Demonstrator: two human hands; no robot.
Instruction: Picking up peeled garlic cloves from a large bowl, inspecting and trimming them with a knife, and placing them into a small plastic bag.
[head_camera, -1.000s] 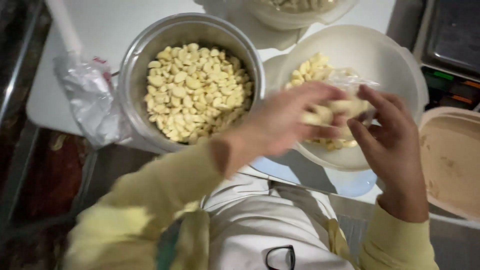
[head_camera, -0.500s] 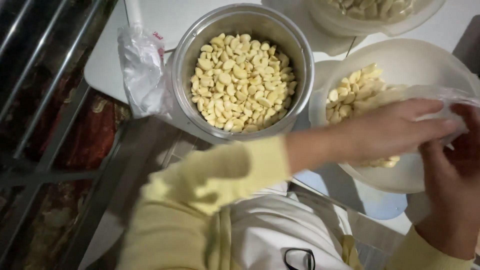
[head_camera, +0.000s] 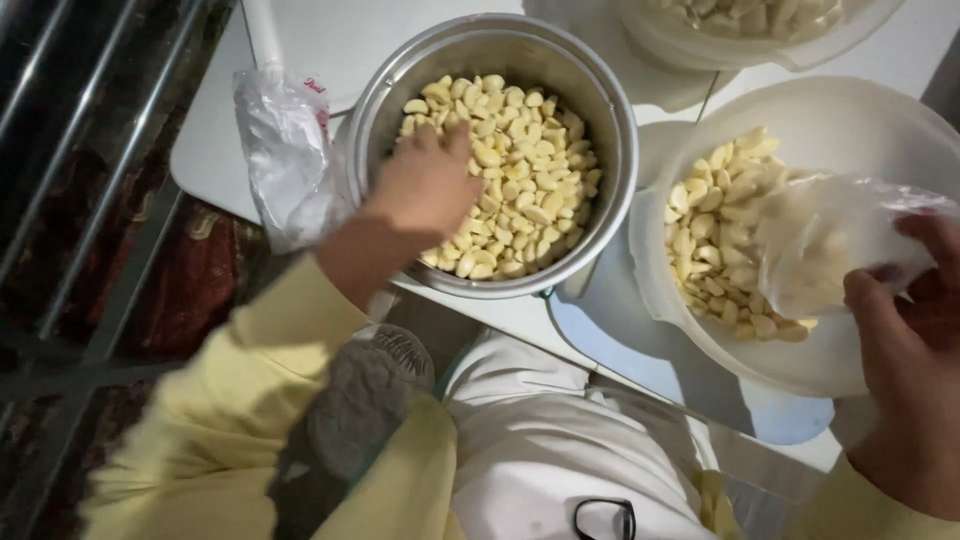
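Closest in: glasses (head_camera: 603, 520) hang at the chest over a white apron (head_camera: 540, 440), pale yellow sleeves (head_camera: 250, 400) on both arms.

Left hand (head_camera: 430, 185) is palm-down in the metal pot (head_camera: 610, 120), fingers dug into the peeled garlic cloves (head_camera: 530, 170). Can't tell if it has any gripped yet; the palm hides that. Right hand (head_camera: 905, 370) pinches the mouth of a clear bag (head_camera: 840, 240), which sags over the white bowl (head_camera: 850, 110) w/ cloves already inside it.

Step in hand, as I read it: gathering a handful from the pot while the bag is held ready at the bowl. A clean lift would call for a cupped palm and closed fingers, since the cloves are smooth, curved and roll easily, and for the bag mouth kept open.

Materials: pot is dull brushed steel, round, straight-walled, approx. two-thirds full. Cloves are cream-yellow, glossy, crescent-shaped. Bowl is matt white plastic, wide and shallow, w/ a smaller pile of cloves (head_camera: 715, 220) on its left side. Bag is thin, wrinkled, cloudy film.

Further off: a crumpled plastic bag (head_camera: 285, 150) lies just left of the pot on the white table (head_camera: 350, 40). A second pale bowl (head_camera: 700, 45) sits at the far edge, also w/ cloves.
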